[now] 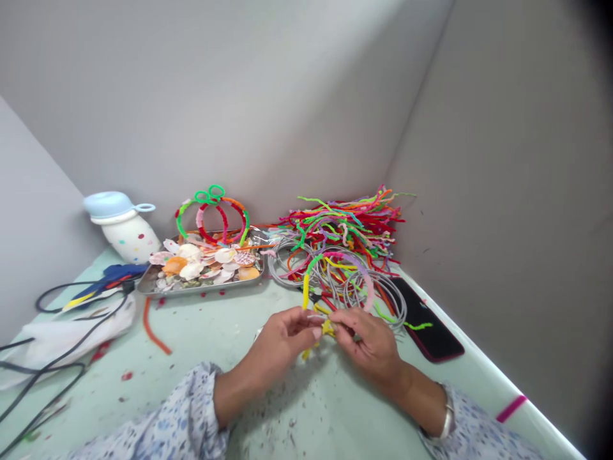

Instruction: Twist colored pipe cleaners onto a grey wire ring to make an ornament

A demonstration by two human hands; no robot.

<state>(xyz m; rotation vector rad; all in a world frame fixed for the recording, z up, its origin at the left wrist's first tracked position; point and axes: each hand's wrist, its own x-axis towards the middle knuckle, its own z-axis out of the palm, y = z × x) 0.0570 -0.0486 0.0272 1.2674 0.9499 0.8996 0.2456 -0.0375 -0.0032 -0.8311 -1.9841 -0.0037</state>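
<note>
We see the left hand (287, 335) and the right hand (366, 338) meeting low over the pale green desk (201, 338), both pinched around a yellow pipe cleaner (328, 328), which sits between their fingertips with one end standing up above the left hand and a short tail hanging under it. Taking that pipe cleaner as our landmark, a heap of grey wire rings (330, 275) lies just behind it, and behind those a loose pile of coloured pipe cleaners (349, 223) rests against the wall. To its right lies a dark phone (428, 319), flat on the desk. To its left and further back sits a metal tray of seashells (201, 265), with looped pipe-cleaner hoops (213, 214) standing at the tray's back edge. Further left are a spotted white jar with a blue lid (124, 227), a blue glue gun (108, 281) and black cables (57, 358)
</note>
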